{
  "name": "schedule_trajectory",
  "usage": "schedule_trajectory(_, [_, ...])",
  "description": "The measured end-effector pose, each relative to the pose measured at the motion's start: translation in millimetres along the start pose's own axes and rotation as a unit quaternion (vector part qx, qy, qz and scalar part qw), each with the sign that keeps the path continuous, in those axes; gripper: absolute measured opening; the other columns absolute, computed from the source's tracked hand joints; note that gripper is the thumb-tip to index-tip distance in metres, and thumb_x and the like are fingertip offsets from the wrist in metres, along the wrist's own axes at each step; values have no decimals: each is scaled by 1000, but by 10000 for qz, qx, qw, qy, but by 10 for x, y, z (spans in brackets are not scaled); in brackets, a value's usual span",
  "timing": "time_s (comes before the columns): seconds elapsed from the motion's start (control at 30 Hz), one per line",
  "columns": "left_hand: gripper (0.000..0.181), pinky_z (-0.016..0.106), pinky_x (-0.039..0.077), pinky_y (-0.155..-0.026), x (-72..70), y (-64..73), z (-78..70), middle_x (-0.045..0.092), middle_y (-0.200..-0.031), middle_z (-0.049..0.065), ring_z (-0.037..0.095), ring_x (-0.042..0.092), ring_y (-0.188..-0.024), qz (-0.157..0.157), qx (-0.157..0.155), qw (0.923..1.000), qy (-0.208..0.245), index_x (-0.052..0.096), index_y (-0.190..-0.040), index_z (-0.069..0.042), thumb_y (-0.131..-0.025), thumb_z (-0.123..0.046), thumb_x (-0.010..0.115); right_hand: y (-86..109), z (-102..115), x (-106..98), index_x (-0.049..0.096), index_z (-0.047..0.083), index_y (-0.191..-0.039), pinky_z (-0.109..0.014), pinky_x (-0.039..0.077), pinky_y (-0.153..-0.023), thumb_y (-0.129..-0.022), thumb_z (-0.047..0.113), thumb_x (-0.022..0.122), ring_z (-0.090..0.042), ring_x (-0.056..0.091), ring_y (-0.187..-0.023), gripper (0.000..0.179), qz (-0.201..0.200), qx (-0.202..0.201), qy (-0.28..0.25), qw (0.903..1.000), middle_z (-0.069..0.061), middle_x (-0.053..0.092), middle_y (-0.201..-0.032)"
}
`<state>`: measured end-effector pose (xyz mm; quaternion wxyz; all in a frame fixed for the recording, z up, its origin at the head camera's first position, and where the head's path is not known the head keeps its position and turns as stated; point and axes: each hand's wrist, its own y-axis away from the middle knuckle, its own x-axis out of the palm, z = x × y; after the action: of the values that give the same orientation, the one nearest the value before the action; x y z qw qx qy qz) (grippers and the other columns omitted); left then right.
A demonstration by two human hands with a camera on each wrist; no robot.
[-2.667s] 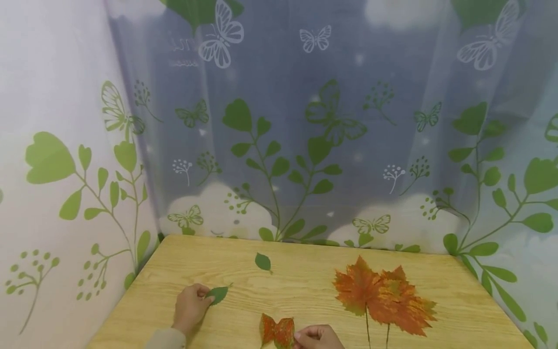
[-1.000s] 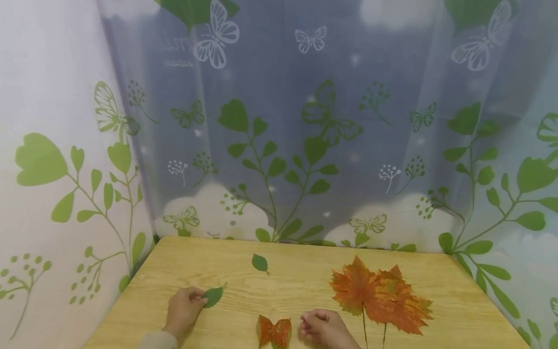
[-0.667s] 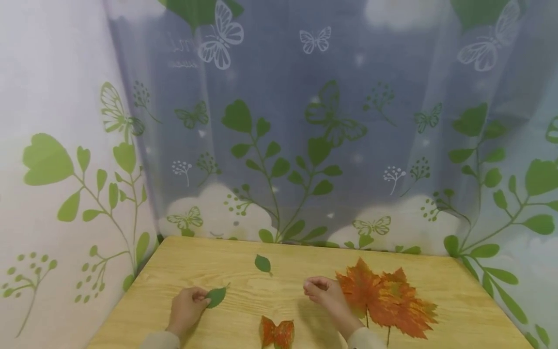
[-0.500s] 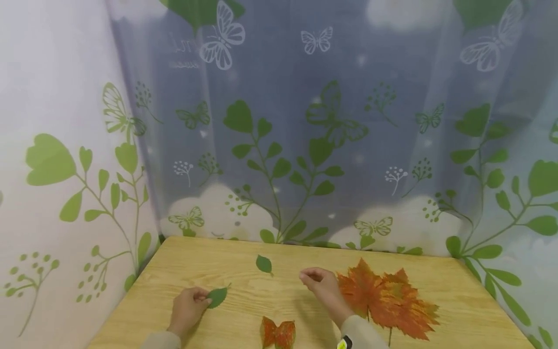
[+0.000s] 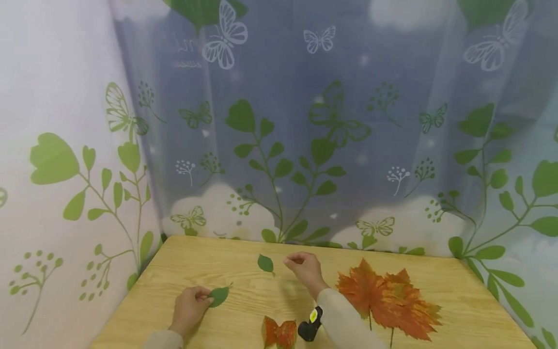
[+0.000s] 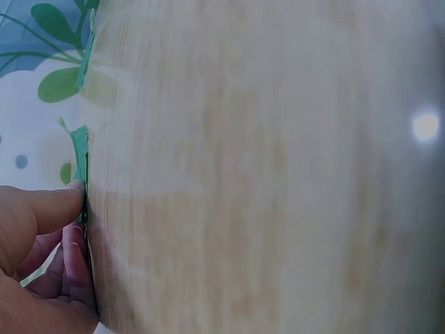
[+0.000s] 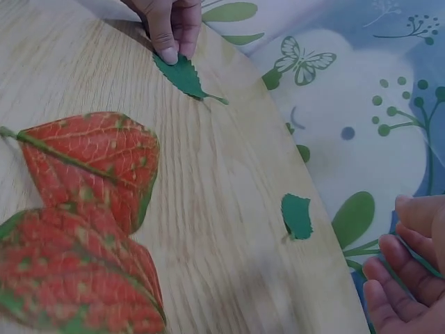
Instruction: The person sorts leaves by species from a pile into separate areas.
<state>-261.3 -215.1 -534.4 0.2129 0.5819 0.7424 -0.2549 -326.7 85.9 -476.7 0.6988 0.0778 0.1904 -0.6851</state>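
Observation:
My left hand (image 5: 188, 309) pinches the blunt end of a small green leaf (image 5: 219, 296) between thumb and fingers, low over the left part of the table. In the left wrist view that leaf (image 6: 81, 156) shows nearly edge-on. A second green leaf (image 5: 265, 263) lies farther back. Just right of it hovers my right hand (image 5: 307, 272), holding nothing; in the right wrist view its fingers (image 7: 403, 268) are loosely bent and apart from the thumb. Two red leaves with green specks (image 5: 280, 333) lie side by side at the front; up close, they (image 7: 90, 167) overlap.
Two large orange maple leaves (image 5: 366, 288) with dark stems lie on the right, partly overlapping. The wooden table (image 5: 196, 257) ends at a curtain (image 5: 279, 145) printed with plants and butterflies. A black wrist camera (image 5: 310, 325) sits on my right sleeve.
My right hand has left the right edge of the red leaves and moved up, then left, to beside the far green leaf. The left hand keeps its grip in place.

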Motion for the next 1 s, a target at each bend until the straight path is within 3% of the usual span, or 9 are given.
schedule_trajectory(0.27, [12, 31, 54, -67, 4, 0, -1, 64, -78, 3, 16, 59, -73, 17, -46, 10000, 50, 70, -89, 3, -79, -1, 73, -29, 58, 257, 67, -4, -107, -43, 53, -83, -89, 14, 68, -29, 63, -96, 25, -393, 787, -712, 9936, -15, 67, -105])
schedule_trajectory(0.37, [11, 32, 54, -67, 6, 6, -5, 64, -78, 3, 15, 59, -73, -3, -48, 10000, 35, 70, -89, 3, -79, -1, 73, -34, 32, 342, 68, -2, -106, -41, 53, -81, -87, 13, 70, -27, 63, -93, 24, -553, 987, -683, 9912, -12, 68, -101])
schedule_trajectory(0.53, [12, 33, 55, -68, 0, 4, 1, 65, -79, 4, 16, 60, -73, -33, 17, 10000, 18, 70, -89, 2, -79, -2, 74, -44, -71, 494, 67, -4, -104, -39, 53, -76, -82, 7, 72, -22, 61, -81, 25, -778, 906, -522, 9915, -8, 67, -86])
schedule_trajectory(0.8, [13, 32, 55, -68, -6, 18, -8, 64, -80, 5, 16, 60, -73, 96, -99, 9998, 114, 69, -90, 4, -79, -1, 73, 82, -84, 545, 68, -6, -100, -44, 52, -79, -81, 7, 73, -27, 62, -84, 24, -697, 810, -225, 9940, -11, 67, -87])
schedule_trajectory(1.0, [13, 34, 55, -70, -14, 3, 14, 65, -80, 4, 17, 61, -74, 37, -86, 9999, 40, 69, -90, 3, -79, -3, 73, 70, -130, 581, 70, -5, -95, -41, 53, -73, -80, 7, 74, -26, 63, -79, 20, -689, 654, 4, 9955, -11, 68, -83])
